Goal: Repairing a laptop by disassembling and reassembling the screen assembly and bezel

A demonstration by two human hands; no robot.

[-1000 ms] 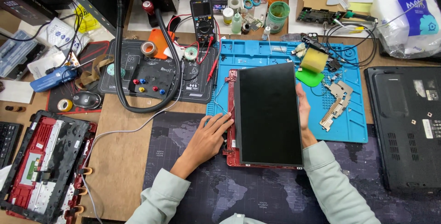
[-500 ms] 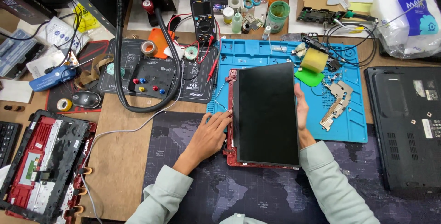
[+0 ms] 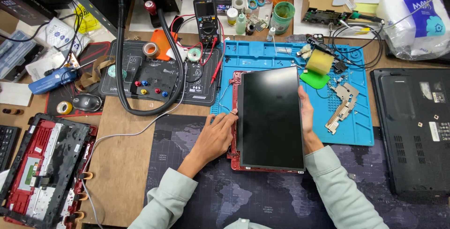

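screen panel [image 3: 271,118] sits on red lid frame [image 3: 233,156], long axis running away from me | left hand [image 3: 213,137] flat at left edge, grip spread | right hand [image 3: 308,121] pinching right edge

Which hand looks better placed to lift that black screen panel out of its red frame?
Probably the right hand: it already grips the black screen panel along its right edge. The left hand lies flat at the panel's left edge on the red frame, seemingly steadying it.
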